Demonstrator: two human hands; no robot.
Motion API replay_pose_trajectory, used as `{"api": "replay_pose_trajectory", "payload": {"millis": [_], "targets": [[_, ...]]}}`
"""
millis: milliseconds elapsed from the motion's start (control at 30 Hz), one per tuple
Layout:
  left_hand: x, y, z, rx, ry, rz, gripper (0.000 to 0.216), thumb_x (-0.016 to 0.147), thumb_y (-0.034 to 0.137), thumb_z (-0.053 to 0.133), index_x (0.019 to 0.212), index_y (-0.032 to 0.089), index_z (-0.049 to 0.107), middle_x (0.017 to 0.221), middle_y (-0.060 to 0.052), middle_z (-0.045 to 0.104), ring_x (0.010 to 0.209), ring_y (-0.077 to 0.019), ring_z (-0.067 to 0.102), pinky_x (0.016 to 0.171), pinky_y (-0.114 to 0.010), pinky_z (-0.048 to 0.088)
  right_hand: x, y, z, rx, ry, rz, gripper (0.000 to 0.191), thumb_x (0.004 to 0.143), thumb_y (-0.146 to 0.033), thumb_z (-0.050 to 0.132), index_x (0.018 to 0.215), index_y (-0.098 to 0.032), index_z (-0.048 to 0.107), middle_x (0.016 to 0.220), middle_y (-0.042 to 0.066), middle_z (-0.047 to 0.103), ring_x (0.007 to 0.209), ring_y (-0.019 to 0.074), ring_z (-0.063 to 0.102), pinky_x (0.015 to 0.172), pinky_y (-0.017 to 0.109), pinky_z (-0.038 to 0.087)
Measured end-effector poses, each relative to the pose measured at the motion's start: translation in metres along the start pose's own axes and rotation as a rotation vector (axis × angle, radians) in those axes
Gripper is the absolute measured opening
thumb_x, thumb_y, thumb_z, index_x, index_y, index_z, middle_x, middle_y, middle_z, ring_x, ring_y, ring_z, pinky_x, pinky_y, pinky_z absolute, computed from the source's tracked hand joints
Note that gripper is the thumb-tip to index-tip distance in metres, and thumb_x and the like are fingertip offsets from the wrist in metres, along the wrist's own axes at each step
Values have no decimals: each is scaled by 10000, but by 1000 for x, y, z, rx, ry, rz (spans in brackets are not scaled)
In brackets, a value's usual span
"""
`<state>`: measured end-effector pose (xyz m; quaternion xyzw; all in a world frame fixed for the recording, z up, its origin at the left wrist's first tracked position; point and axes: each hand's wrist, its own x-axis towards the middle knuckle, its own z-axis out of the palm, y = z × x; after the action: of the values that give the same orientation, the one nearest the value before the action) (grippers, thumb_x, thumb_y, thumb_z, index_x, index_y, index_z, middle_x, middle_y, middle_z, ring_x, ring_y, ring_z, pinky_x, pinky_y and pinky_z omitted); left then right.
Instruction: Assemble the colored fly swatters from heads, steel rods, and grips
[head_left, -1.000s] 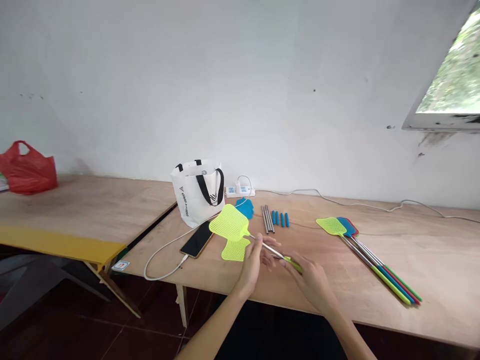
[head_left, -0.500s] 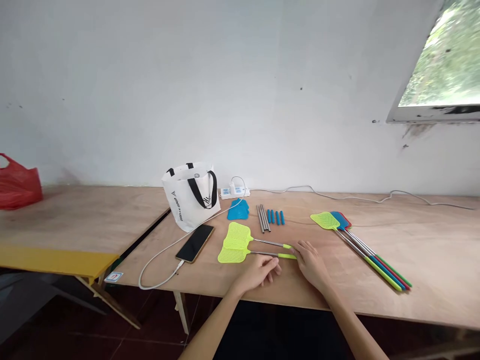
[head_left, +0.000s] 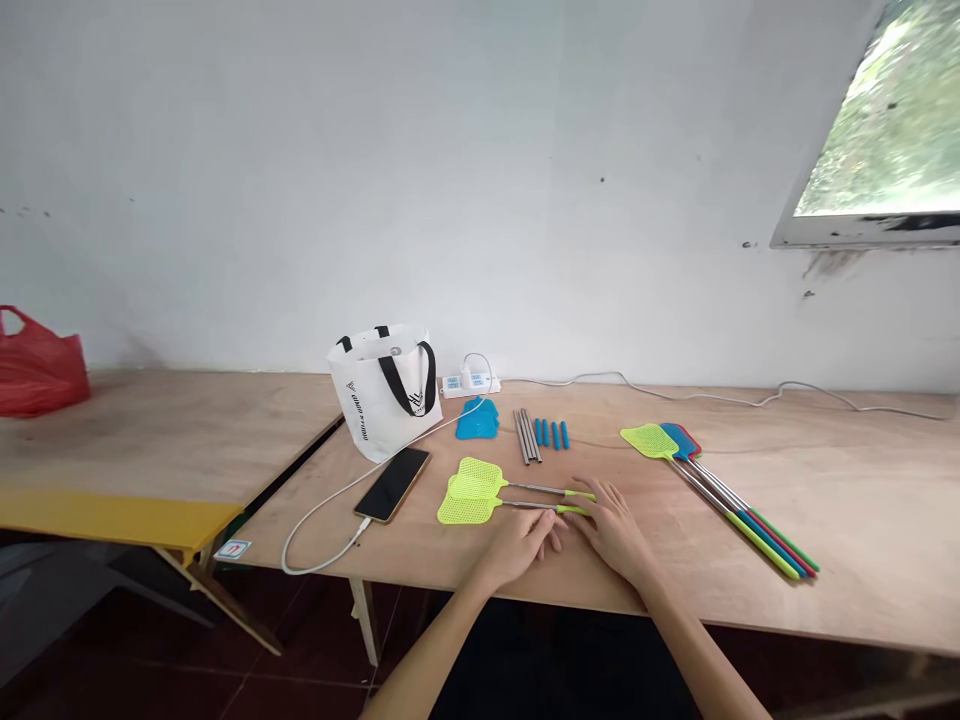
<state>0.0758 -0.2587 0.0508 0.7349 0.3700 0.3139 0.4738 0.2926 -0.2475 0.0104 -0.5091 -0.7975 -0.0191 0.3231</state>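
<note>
Two yellow-green fly swatters lie side by side in front of me, their mesh heads overlapping at the left. The farther fly swatter (head_left: 480,477) and the nearer fly swatter (head_left: 466,508) have metal rods and yellow-green grips. My right hand (head_left: 611,525) lies over the grip ends, fingers spread and touching them. Just below the nearer rod, my left hand (head_left: 519,547) rests on the table with loosely bent fingers, holding nothing that shows. Beyond the swatters are blue swatter heads (head_left: 477,418), metal tubes (head_left: 527,437) and short blue grips (head_left: 553,434).
Several assembled fly swatters (head_left: 739,510) lie fanned at the right of the wooden table (head_left: 862,500). To the left are a charging phone (head_left: 392,485), its white cable (head_left: 319,568) and a white bag (head_left: 382,400). A power strip (head_left: 471,384) sits by the wall.
The farther fly swatter has shifted towards me, closer alongside the nearer one. My right hand has moved slightly left, its fingers more spread over the grips. My left hand has barely moved.
</note>
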Motion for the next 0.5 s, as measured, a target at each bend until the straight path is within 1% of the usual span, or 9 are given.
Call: {"api": "replay_pose_trajectory", "payload": {"millis": [67,100,167,233,367,500], "targets": [[-1,0,-1,19,-4,16,487,1036,488,379,1182,172,721,815,-39,741,562,-129,540,616,-246,438,0,-3,-1,9,6,-11,257,1027,-347,460,1046,-288,710,1323,84,615,1240,282,567,1067,521,428],[-1,0,-1,38,-8,26,459,1031,476,403,1201,183,712,820,-31,743,562,-127,541,613,-241,432,1,-5,-2,22,10,-17,265,1033,-333,441,1039,-283,701,1299,83,628,1219,272,579,1058,511,432],[-1,1,-1,88,-14,44,415,1021,461,439,1167,204,730,829,-21,747,572,-126,549,621,-235,428,2,-8,-4,58,10,-32,266,1043,-308,413,1048,-276,677,1242,78,655,1165,250,602,1039,486,439],[-1,1,-2,126,-16,51,407,1018,461,450,1084,204,759,829,-22,750,585,-128,556,636,-234,428,4,-10,-7,99,-1,-46,251,1048,-300,408,1050,-271,658,1180,70,679,1102,230,621,1002,452,453],[0,3,-1,104,-28,28,486,1008,523,452,983,162,777,819,-52,746,593,-139,557,615,-242,420,7,-14,-11,178,4,-59,265,1059,-316,393,1039,-259,651,1064,57,718,993,210,649,913,399,479],[-1,3,0,18,-42,21,586,1001,617,410,984,149,763,821,-64,731,579,-132,536,601,-249,419,6,-13,-12,217,75,-36,275,1058,-345,410,1066,-261,672,1036,53,743,952,212,670,904,398,489]]}}
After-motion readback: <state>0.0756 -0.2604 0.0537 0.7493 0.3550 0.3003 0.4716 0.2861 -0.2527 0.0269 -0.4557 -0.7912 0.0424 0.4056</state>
